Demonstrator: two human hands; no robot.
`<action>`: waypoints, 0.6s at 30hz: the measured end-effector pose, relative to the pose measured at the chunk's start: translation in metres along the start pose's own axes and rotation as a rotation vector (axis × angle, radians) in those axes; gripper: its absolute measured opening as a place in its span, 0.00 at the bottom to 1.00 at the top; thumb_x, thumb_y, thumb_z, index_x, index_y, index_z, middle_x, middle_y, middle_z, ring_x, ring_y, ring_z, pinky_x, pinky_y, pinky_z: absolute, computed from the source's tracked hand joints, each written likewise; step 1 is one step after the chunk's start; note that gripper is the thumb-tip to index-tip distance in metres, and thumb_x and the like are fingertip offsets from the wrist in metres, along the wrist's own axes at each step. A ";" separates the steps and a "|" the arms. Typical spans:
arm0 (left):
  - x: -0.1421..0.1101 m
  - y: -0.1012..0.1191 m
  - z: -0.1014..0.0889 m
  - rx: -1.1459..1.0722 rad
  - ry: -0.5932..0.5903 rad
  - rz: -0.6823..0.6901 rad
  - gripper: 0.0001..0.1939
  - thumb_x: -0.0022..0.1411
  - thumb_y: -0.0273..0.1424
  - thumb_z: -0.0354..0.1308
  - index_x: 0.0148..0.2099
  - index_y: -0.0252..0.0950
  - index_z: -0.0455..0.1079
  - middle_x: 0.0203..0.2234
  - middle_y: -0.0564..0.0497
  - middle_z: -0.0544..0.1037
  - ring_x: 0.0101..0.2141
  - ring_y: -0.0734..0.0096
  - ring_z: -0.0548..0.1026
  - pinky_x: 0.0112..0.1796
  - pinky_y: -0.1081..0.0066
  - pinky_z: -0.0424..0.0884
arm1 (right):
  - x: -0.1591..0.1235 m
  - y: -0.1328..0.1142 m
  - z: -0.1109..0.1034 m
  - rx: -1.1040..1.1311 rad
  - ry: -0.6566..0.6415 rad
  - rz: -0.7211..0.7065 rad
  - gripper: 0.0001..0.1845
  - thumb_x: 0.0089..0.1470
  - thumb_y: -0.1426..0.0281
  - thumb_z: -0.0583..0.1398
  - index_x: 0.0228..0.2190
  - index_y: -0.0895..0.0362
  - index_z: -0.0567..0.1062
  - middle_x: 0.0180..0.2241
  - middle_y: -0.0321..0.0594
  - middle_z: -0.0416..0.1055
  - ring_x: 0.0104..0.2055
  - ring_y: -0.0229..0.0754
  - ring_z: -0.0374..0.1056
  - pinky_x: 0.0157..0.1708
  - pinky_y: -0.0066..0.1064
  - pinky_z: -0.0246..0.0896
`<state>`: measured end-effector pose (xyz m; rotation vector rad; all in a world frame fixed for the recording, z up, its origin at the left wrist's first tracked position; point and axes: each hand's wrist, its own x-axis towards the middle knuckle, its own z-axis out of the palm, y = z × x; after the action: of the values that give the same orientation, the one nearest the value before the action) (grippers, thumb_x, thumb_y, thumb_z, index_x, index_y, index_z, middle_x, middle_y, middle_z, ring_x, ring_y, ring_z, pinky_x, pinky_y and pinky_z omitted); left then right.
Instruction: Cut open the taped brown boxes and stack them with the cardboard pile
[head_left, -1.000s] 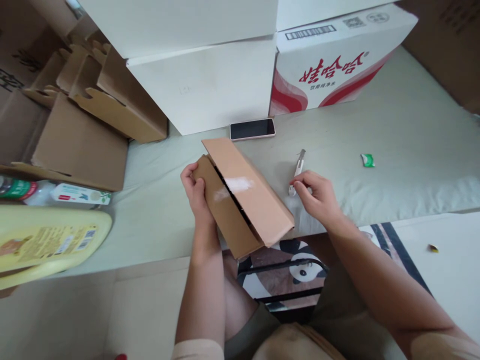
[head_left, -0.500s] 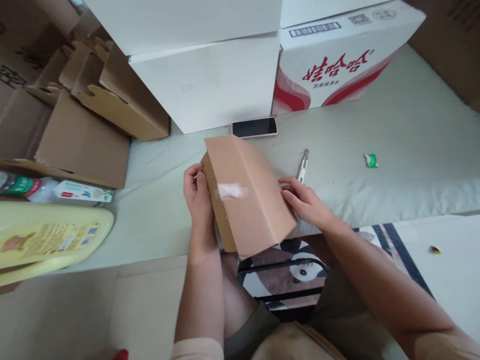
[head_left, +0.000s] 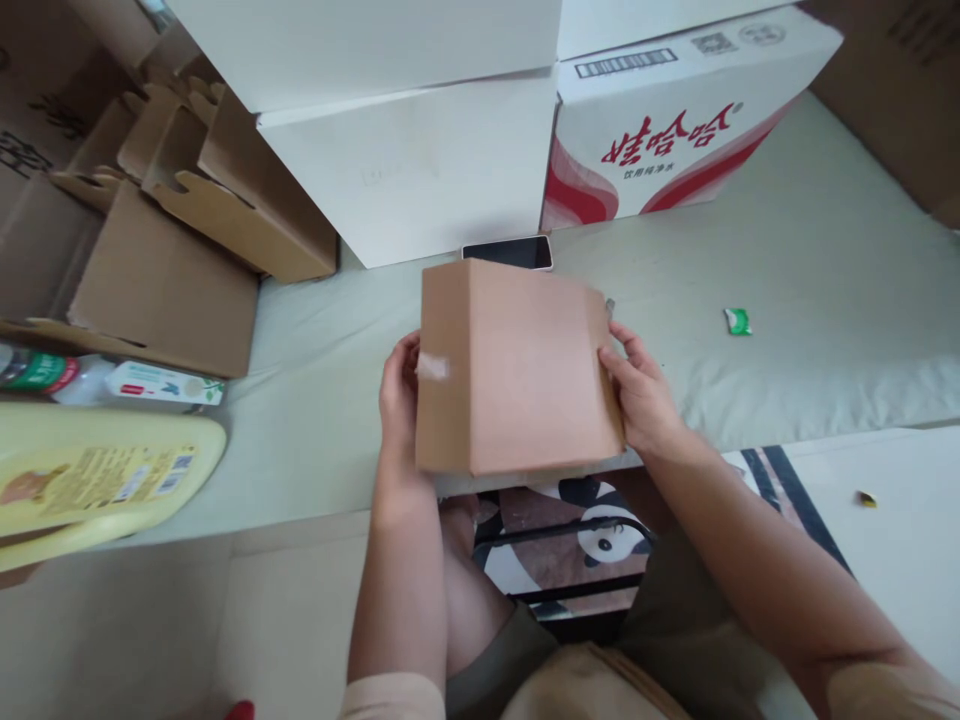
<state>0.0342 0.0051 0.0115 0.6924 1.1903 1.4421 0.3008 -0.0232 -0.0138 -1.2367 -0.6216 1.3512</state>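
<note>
I hold a small brown cardboard box (head_left: 517, 365) between both hands, above the near edge of the pale green surface (head_left: 787, 330). My left hand (head_left: 399, 400) grips its left side, where a scrap of white tape shows. My right hand (head_left: 643, 395) grips its right side, fingers curled on the edge. A broad plain face of the box is turned up toward me. The box hides most of the utility knife (head_left: 609, 303) and part of the phone (head_left: 510, 250) lying behind it.
Large white cartons (head_left: 405, 170) and a red-and-white printed carton (head_left: 675, 130) stand at the back. Folded brown cardboard boxes (head_left: 165, 250) lie at the left. A yellow bottle (head_left: 97, 480) and smaller bottles (head_left: 112, 382) lie at the near left. A green wrapper (head_left: 737, 320) sits to the right.
My right hand left the utility knife and took the box's right side. The box has turned from a slanted, partly open position to a broad flat face toward me.
</note>
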 end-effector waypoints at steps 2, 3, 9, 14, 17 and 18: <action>0.003 -0.001 -0.002 0.009 -0.027 -0.019 0.25 0.58 0.56 0.63 0.44 0.40 0.78 0.38 0.48 0.85 0.39 0.59 0.83 0.37 0.65 0.77 | 0.003 -0.002 -0.003 0.022 0.035 -0.033 0.30 0.48 0.55 0.73 0.50 0.46 0.72 0.35 0.30 0.79 0.33 0.42 0.75 0.34 0.36 0.74; 0.003 -0.001 -0.003 0.037 -0.050 -0.032 0.28 0.55 0.58 0.64 0.45 0.40 0.78 0.38 0.48 0.85 0.40 0.58 0.84 0.37 0.65 0.77 | 0.004 -0.002 -0.005 0.020 0.043 -0.039 0.27 0.49 0.55 0.72 0.47 0.47 0.73 0.34 0.30 0.79 0.33 0.42 0.75 0.34 0.37 0.74; 0.001 0.007 -0.005 0.223 -0.161 -0.135 0.23 0.41 0.47 0.79 0.34 0.39 0.77 0.29 0.51 0.83 0.30 0.63 0.81 0.30 0.69 0.73 | 0.003 -0.006 -0.009 -0.001 -0.008 0.027 0.18 0.51 0.51 0.68 0.31 0.49 0.72 0.26 0.34 0.74 0.36 0.51 0.77 0.38 0.44 0.76; 0.004 0.009 -0.006 0.147 0.044 -0.003 0.22 0.38 0.43 0.79 0.28 0.39 0.72 0.25 0.55 0.80 0.25 0.71 0.75 0.28 0.71 0.72 | -0.002 -0.003 -0.004 0.032 -0.228 -0.036 0.29 0.52 0.37 0.60 0.40 0.47 0.78 0.42 0.42 0.82 0.57 0.62 0.75 0.53 0.55 0.74; 0.006 0.009 -0.007 0.103 0.104 0.028 0.23 0.37 0.43 0.79 0.28 0.39 0.71 0.25 0.55 0.80 0.25 0.71 0.76 0.28 0.71 0.73 | -0.002 0.008 -0.008 -0.051 -0.347 -0.218 0.36 0.52 0.32 0.59 0.50 0.43 0.77 0.55 0.41 0.79 0.65 0.60 0.70 0.61 0.55 0.69; 0.006 0.009 -0.007 0.093 0.120 0.033 0.23 0.37 0.43 0.79 0.28 0.39 0.71 0.25 0.55 0.80 0.25 0.70 0.76 0.28 0.72 0.73 | -0.001 0.011 -0.010 -0.092 -0.375 -0.276 0.38 0.51 0.32 0.61 0.53 0.42 0.76 0.59 0.41 0.77 0.66 0.60 0.68 0.63 0.55 0.68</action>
<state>0.0232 0.0097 0.0169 0.6998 1.3511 1.4798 0.3059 -0.0296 -0.0264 -0.9314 -1.0874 1.3383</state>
